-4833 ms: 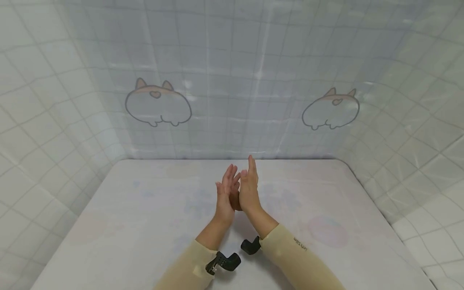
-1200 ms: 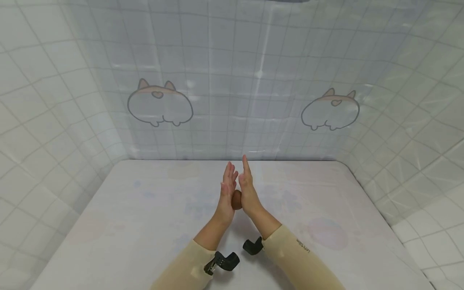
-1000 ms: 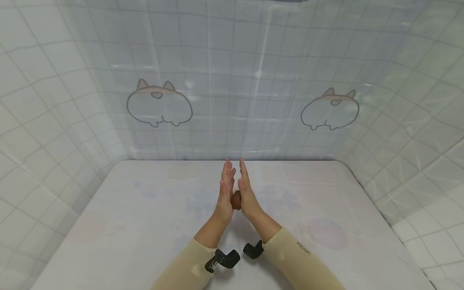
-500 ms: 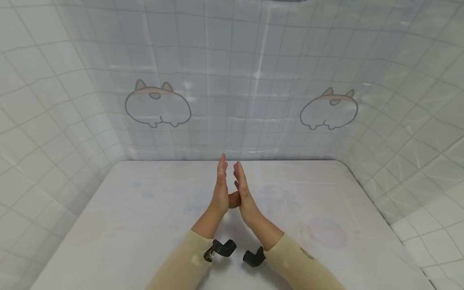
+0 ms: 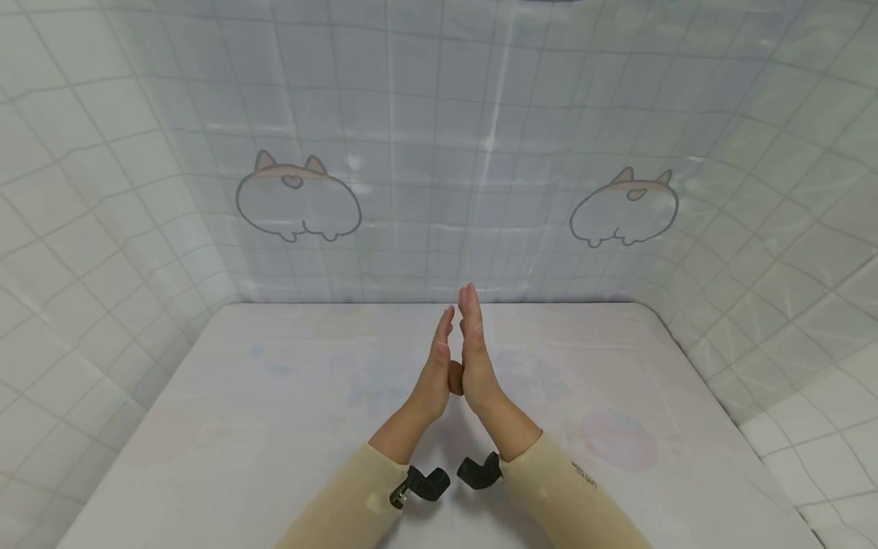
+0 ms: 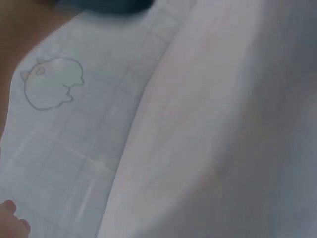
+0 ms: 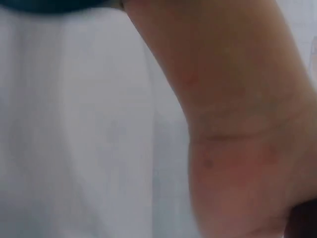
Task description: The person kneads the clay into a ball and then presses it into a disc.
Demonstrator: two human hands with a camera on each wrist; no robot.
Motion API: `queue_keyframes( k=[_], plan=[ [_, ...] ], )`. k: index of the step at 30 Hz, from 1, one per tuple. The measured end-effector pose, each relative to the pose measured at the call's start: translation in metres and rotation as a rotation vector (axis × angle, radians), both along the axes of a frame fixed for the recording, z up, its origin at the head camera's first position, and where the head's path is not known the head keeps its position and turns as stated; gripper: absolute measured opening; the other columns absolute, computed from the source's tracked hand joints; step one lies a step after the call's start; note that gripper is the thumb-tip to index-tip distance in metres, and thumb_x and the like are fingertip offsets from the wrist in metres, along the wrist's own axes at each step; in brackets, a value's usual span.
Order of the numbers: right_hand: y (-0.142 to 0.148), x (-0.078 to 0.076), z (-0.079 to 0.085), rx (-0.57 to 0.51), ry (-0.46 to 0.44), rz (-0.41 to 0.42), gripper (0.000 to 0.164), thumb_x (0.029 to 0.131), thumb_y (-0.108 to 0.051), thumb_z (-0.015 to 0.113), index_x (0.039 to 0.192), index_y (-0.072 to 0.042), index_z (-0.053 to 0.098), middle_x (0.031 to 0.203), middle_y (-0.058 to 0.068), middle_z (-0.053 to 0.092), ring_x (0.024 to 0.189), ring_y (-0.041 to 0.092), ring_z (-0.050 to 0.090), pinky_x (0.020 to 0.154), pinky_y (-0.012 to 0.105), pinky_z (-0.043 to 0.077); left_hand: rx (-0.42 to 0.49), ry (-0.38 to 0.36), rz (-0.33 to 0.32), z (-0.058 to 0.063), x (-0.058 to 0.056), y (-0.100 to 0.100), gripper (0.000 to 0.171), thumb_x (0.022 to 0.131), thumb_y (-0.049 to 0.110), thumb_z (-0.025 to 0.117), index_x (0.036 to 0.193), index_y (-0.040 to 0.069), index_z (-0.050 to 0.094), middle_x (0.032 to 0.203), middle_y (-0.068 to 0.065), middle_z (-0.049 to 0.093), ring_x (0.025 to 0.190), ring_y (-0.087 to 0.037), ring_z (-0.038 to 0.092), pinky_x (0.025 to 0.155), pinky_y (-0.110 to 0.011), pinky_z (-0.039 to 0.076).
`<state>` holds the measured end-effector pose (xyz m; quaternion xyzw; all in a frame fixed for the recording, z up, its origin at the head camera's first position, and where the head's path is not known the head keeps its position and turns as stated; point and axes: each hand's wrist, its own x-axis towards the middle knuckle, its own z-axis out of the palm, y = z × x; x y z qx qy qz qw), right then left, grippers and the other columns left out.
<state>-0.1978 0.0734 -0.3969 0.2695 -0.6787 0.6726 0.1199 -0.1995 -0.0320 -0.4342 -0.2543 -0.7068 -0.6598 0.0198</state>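
Note:
A small brown lump of modelling clay sits between my two palms in the head view, held above the table. My left hand presses it from the left with straight fingers that point up and away. From the other side, the flat palm of my right hand bears on it, its fingertips reaching farther forward than the left ones. Most of the lump is hidden by the palms. In the left wrist view, only fingertips show at the lower left. The right wrist view is filled by the wrist, with a dark patch at its lower right corner.
The white table with faint pastel prints lies under both forearms. Behind it hangs a grid-patterned sheet with dog drawings, and similar sheets flank both sides. Black camera mounts stick out from the cream sleeves.
The palms keep rubbing against each other with the clay between them. Since half a second ago the right hand has slid forward and the left hand back, and both have shifted slightly right.

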Motion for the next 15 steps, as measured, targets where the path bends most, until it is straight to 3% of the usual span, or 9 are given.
queue_keyframes(
  k=[1,2,3,5,6,9,15],
  plan=[
    [0.000,-0.002,0.001,-0.003,-0.003,-0.012,0.087,0.097,-0.075,0.011,0.162,-0.020,-0.006,0.168,0.002,0.003,0.153,0.019,0.004,0.120,0.054,0.006,-0.011,0.001,0.013,0.001,0.001,0.001,0.082,0.094,0.076,0.001,0.161,0.028,-0.003,0.139,-0.025,0.048,0.081,-0.036,0.064,0.074,-0.047,0.052],
    [-0.001,-0.003,0.002,-0.005,-0.010,-0.023,0.089,0.096,-0.077,0.012,0.162,-0.020,-0.006,0.168,0.002,0.003,0.153,0.019,0.004,0.120,0.054,0.006,-0.014,-0.001,0.027,0.002,0.003,0.001,0.082,0.094,0.076,0.000,0.162,0.029,-0.002,0.155,-0.018,0.033,0.105,-0.036,0.062,0.089,-0.053,0.048],
    [-0.001,-0.004,0.003,-0.006,-0.019,-0.034,0.090,0.095,-0.078,0.013,0.162,-0.021,-0.005,0.168,0.001,0.003,0.153,0.018,0.004,0.120,0.054,0.005,-0.008,-0.006,0.039,0.003,0.004,0.002,0.082,0.094,0.076,0.000,0.162,0.030,-0.001,0.164,-0.012,0.017,0.126,-0.036,0.052,0.101,-0.058,0.040],
    [-0.001,-0.007,0.004,-0.007,-0.028,-0.048,0.093,0.093,-0.081,0.015,0.162,-0.021,-0.005,0.168,0.001,0.003,0.153,0.018,0.004,0.120,0.055,0.005,0.008,-0.013,0.051,0.005,0.005,0.002,0.084,0.093,0.077,0.000,0.162,0.029,0.001,0.167,-0.005,0.007,0.149,-0.029,0.022,0.112,-0.066,0.020],
    [-0.002,-0.008,0.004,-0.006,-0.033,-0.054,0.094,0.092,-0.082,0.017,0.162,-0.022,-0.004,0.168,0.000,0.003,0.153,0.018,0.004,0.119,0.057,0.005,0.027,-0.015,0.041,0.006,0.005,0.002,0.086,0.093,0.078,0.001,0.162,0.027,0.000,0.168,-0.004,0.005,0.153,-0.028,0.010,0.112,-0.070,0.014],
    [-0.002,-0.011,0.002,-0.003,-0.056,-0.064,0.094,0.090,-0.084,0.022,0.162,-0.028,-0.002,0.167,-0.003,0.003,0.153,0.018,0.003,0.117,0.062,0.002,0.091,-0.014,0.018,0.009,0.007,0.001,0.090,0.092,0.079,0.002,0.162,0.023,-0.001,0.168,-0.005,0.003,0.153,-0.029,0.008,0.112,-0.071,0.009],
    [0.000,-0.020,-0.005,0.063,-0.022,-0.135,0.092,0.093,-0.081,0.021,0.162,-0.024,0.003,0.167,-0.004,0.005,0.152,0.018,0.004,0.115,0.066,0.006,0.231,0.006,-0.058,0.013,0.009,0.000,0.092,0.095,0.077,0.007,0.162,0.015,-0.002,0.168,-0.006,-0.001,0.152,-0.032,0.008,0.118,-0.061,0.003]
  ],
)
